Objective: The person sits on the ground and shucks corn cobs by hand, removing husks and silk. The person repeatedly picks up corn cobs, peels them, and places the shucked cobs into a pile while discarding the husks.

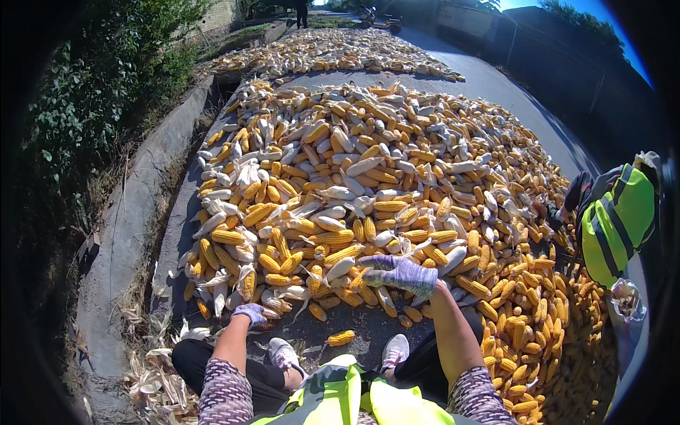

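Observation:
My right hand (399, 274), in a purple knit glove, reaches out over the near edge of a large heap of corn cobs (332, 236), its fingers apart and pointing left. Whether it touches the cobs beneath is unclear. At the heap's near left edge is my left hand (252, 314), gloved alike, beside a cob with pale husk (275, 304); its fingers are partly hidden, and I cannot tell whether it grips anything. Yellow cobs and cobs in whitish husks lie mixed in the heap. A single yellow cob (340, 338) lies on the pavement between my shoes.
Bare husked cobs (523, 340) are piled at my right. Another person (616, 218) in a yellow reflective vest bends over the heap's right side, near a white sack (628, 303). Loose husks (159, 388) lie at lower left, beside a concrete curb (119, 255). More corn (340, 50) is spread beyond.

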Demonstrator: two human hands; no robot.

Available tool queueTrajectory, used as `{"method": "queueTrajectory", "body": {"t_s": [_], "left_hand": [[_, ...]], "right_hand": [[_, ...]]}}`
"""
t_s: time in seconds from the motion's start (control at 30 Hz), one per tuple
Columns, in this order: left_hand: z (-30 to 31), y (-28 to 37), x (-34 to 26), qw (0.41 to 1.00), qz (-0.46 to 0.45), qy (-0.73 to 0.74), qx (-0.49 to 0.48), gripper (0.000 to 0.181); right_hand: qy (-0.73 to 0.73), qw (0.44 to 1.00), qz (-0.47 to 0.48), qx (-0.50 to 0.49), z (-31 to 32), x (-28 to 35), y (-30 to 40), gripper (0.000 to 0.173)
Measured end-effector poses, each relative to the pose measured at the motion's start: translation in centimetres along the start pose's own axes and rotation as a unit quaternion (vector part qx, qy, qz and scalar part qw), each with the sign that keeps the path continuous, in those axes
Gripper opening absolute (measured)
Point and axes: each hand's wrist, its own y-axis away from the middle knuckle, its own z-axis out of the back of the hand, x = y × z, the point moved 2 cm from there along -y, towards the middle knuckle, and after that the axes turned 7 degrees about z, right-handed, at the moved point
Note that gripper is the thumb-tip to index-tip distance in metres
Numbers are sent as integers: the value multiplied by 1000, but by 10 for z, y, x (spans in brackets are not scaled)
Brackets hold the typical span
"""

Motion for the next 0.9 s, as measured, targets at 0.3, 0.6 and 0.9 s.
{"method": "queueTrajectory", "body": {"t_s": [0.3,0.6,0.9], "left_hand": [[-49,-33,-20,992,28,23,-119,44],[-61,-97,-43,969,37,-88,-230,36],[-65,-111,-43,971,30,-145,-186,30]], "right_hand": [[97,986,-136,-23,-12,-34,-2,47],[230,960,-159,14,-12,-43,-14,45],[269,953,-136,27,-16,-58,-11,47]]}}
